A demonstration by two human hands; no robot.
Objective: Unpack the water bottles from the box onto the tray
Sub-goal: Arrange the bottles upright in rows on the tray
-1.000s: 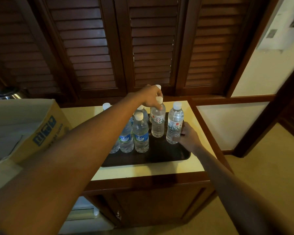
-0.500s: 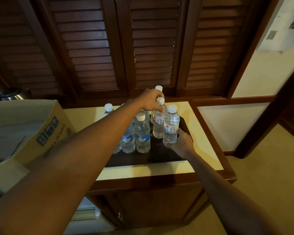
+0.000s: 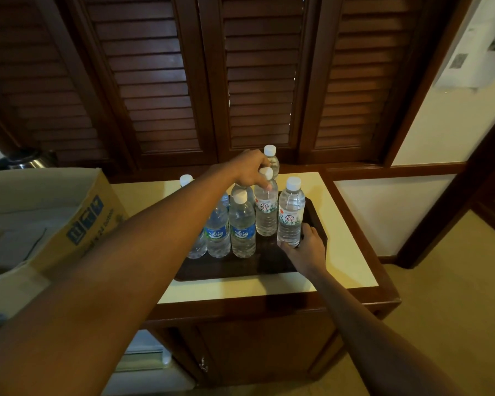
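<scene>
Tray: bottles upright, caps up; my right hand grips 1 red-label bottle base, left hand pinches another's cap

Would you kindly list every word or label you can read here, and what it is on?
"Voig": blue label of one front bottle.
"Voig": blue label of its neighbour.
Red-logo labels on the two right bottles: too small to read.
Box print: blurred, except perhaps "24".
Wall papers: unreadable.

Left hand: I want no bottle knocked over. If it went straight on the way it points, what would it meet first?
Probably the rearmost bottle, just beyond the left hand; depth is unclear.
</scene>
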